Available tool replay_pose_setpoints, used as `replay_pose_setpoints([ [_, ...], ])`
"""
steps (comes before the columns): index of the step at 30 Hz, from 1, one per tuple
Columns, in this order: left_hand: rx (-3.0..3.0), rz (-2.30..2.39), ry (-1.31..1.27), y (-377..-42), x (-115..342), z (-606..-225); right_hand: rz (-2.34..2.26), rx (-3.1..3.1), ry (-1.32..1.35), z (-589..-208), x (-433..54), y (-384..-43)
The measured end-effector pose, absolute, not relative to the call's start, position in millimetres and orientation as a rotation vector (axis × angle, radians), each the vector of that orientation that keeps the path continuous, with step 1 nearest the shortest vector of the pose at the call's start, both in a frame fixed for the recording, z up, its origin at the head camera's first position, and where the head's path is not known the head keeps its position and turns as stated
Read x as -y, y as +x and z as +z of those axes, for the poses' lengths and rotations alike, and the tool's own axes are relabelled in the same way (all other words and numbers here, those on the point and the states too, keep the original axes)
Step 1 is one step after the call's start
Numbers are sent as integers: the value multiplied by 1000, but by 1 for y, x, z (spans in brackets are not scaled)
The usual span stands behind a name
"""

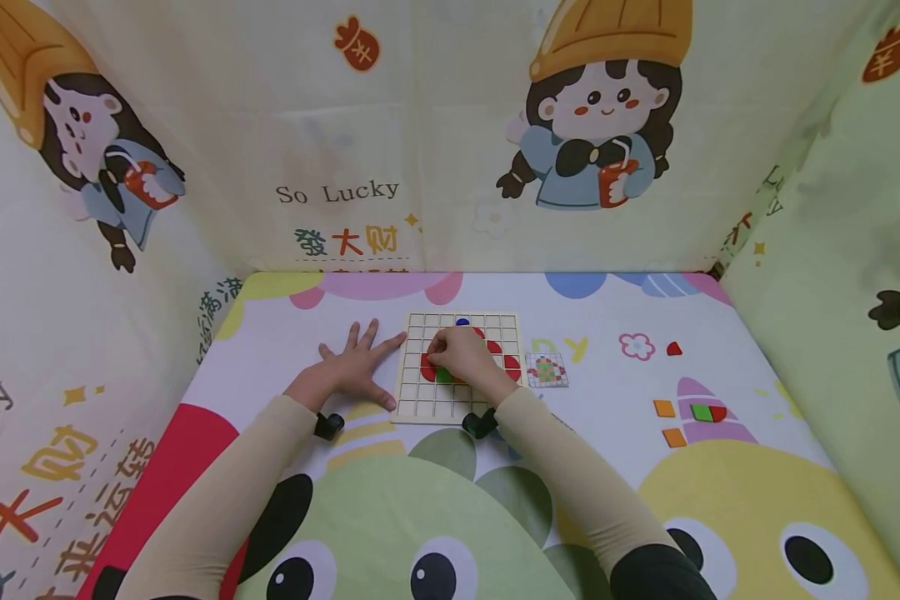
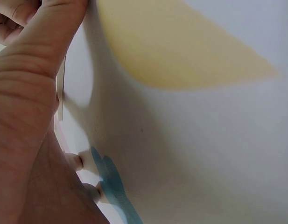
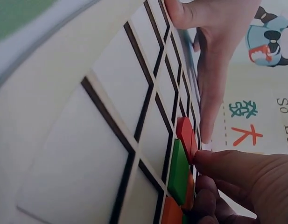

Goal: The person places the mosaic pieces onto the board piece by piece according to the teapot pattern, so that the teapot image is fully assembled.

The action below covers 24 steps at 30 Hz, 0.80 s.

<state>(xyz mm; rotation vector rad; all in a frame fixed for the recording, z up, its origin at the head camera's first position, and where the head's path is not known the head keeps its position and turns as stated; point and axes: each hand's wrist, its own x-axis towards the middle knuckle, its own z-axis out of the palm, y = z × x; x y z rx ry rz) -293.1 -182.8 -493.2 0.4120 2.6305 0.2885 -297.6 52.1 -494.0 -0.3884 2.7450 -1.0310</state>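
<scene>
A pale wooden grid board (image 1: 420, 408) lies on the table, with several red pieces (image 1: 512, 367), a green square (image 1: 444, 376) and a blue piece (image 1: 462, 322) in its cells. My right hand (image 1: 467, 357) is over the board's middle, covering part of the pattern. In the right wrist view its thumb and fingers pinch a red piece (image 3: 193, 146) beside the green square and orange pieces (image 3: 171, 211). My left hand (image 1: 355, 369) lies spread on the table, thumb and forefinger at the board's left edge.
A small pattern card (image 1: 562, 381) lies against the board's right side. Farther right are loose pieces: a red one (image 1: 673, 349), two orange squares (image 1: 664, 408), and a green square (image 1: 701, 412) next to another red piece (image 1: 717, 413). Printed cloth walls (image 1: 450, 242) enclose the table.
</scene>
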Motion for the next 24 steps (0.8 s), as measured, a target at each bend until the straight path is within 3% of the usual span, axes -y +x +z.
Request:
replay_pose_setpoints([
  [24, -2630, 272, 419, -292, 183, -492, -1150, -2756, -386, -494, -66, -291],
])
